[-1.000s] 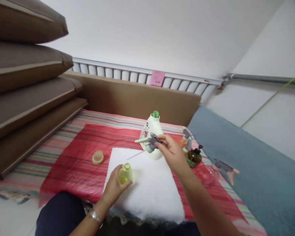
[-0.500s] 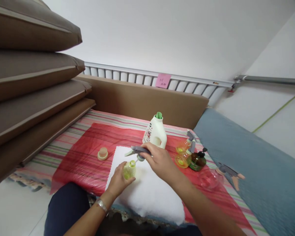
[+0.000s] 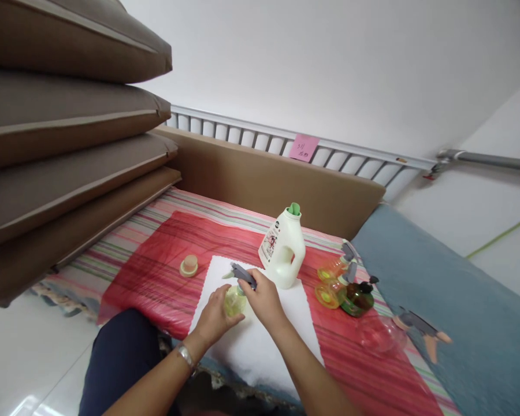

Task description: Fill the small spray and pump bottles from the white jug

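Observation:
My left hand [image 3: 214,316] is closed round a small yellow-green bottle [image 3: 234,301] that stands on a white cloth [image 3: 260,335]. My right hand [image 3: 265,297] grips a grey spray head [image 3: 242,275] sitting on top of that bottle's neck. Both hands meet over the front part of the cloth. A white detergent jug [image 3: 283,249] with a green spout stands just behind them.
A small cap [image 3: 189,266] lies left on the red sheet [image 3: 156,260]. Orange spray bottles [image 3: 331,277] and a dark green bottle [image 3: 356,296] stand right, a clear pink bottle [image 3: 379,334] lies beyond. Brown cushions [image 3: 60,144] stack at left; a blue mat [image 3: 450,300] lies right.
My right hand brought the grey spray head down from in front of the jug onto the small bottle held by my left hand. The view shifted left.

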A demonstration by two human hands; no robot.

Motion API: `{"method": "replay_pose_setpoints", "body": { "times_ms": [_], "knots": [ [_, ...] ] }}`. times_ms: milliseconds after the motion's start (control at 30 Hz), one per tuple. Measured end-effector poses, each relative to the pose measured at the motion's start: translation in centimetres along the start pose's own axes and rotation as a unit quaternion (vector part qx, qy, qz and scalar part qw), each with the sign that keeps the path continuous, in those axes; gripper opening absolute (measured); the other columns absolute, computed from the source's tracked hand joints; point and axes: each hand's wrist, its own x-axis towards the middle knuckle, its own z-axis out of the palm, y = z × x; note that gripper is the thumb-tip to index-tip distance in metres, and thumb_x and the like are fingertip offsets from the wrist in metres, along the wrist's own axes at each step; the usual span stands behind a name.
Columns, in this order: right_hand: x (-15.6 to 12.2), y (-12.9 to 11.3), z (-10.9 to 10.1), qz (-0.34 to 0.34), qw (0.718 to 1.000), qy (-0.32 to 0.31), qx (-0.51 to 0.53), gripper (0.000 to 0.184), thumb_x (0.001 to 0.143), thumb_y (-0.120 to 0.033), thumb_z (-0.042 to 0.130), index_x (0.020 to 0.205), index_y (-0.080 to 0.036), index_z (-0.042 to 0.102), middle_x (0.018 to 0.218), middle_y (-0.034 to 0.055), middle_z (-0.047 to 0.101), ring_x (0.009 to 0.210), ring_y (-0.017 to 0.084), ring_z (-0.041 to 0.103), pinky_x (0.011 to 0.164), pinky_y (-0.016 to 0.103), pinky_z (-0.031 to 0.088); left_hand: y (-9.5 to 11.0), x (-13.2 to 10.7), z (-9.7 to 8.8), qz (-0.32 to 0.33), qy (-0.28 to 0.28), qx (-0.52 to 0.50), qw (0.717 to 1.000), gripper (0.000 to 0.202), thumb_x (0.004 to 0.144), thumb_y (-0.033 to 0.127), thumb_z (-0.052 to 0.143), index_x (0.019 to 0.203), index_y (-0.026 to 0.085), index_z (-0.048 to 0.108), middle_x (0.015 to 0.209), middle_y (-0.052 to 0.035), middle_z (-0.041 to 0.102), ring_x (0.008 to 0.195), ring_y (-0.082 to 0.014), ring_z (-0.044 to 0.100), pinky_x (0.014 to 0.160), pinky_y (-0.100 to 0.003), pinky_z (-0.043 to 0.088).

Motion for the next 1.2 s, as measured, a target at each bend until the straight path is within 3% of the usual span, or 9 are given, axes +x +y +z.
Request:
{"method": "replay_pose_setpoints", "body": {
  "times_ms": [267,367,500,667,833,1033,1200],
  "knots": [
    [-0.8,2.0,-0.1,0.018,0.986,-0.076,0.147,0.026,0.072,-0.024,0.060,0.098,-0.021,0.064,0.086,0.0001,0.067,0.082,0.020,0.061,0.076,0.032,0.048,0.2,0.0,-0.2,-0.008,-0.009,0.001,1.000,0.072,0.062,0.034,0.076,0.125,0.019,0.047,0.124,-0.0127,0.058,0.117,-0.0299,0.054,0.102,-0.047,0.041],
    [-0.7,2.9,0.7,0.043,0.982,-0.050,0.175,0.022,0.071,-0.029,0.065,0.091,-0.020,0.064,0.087,0.0033,0.067,0.084,0.023,0.062,0.079,0.036,0.048,0.3,0.1,-0.2,-0.012,-0.015,0.008,1.000,0.072,0.062,0.034,0.076,0.125,0.017,0.047,0.123,-0.0133,0.059,0.117,-0.0303,0.054,0.101,-0.047,0.041],
    [-0.8,3.7,2.1,0.071,0.978,0.007,0.196,0.030,0.064,-0.032,0.073,0.088,-0.019,0.059,0.089,0.0066,0.067,0.085,0.026,0.062,0.083,0.042,0.048,0.2,0.1,-0.2,-0.009,-0.013,0.013,1.000,0.071,0.062,0.032,0.075,0.125,0.017,0.046,0.122,-0.0129,0.059,0.117,-0.0302,0.054,0.099,-0.045,0.043],
    [-1.4,4.3,2.7,0.075,0.960,-0.014,0.270,0.040,0.067,-0.032,0.069,0.104,-0.021,0.059,0.115,0.0097,0.065,0.103,0.026,0.062,0.090,0.040,0.048,-0.1,0.2,-0.1,-0.001,-0.015,0.012,1.000,0.069,0.064,0.034,0.074,0.125,0.017,0.046,0.120,-0.0129,0.060,0.114,-0.0295,0.056,0.098,-0.045,0.044],
    [-1.7,5.2,3.9,0.095,0.949,0.012,0.301,0.037,0.067,-0.031,0.069,0.100,-0.018,0.060,0.104,0.0097,0.069,0.100,0.028,0.063,0.092,0.044,0.046,-0.3,0.2,0.0,0.004,-0.015,0.014,1.000,0.069,0.064,0.034,0.074,0.124,0.017,0.046,0.123,-0.0133,0.058,0.116,-0.0297,0.054,0.100,-0.046,0.043],
    [-2.3,5.4,5.1,0.082,0.937,0.022,0.340,0.040,0.076,-0.038,0.063,0.111,-0.020,0.060,0.119,0.0091,0.064,0.111,0.027,0.058,0.097,0.041,0.044,-0.8,0.2,0.1,0.004,-0.018,0.006,1.000,0.071,0.066,0.040,0.074,0.125,0.017,0.045,0.123,-0.0145,0.059,0.116,-0.0305,0.055,0.099,-0.047,0.044],
    [-2.4,5.3,6.0,0.100,0.934,0.071,0.337,0.040,0.071,-0.034,0.068,0.107,-0.019,0.060,0.112,0.0085,0.067,0.108,0.028,0.058,0.097,0.042,0.042,-0.7,0.2,0.1,0.001,-0.011,-0.006,1.000,0.070,0.065,0.038,0.074,0.126,0.017,0.046,0.122,-0.0143,0.059,0.117,-0.0314,0.054,0.099,-0.048,0.043]
  ]
}}
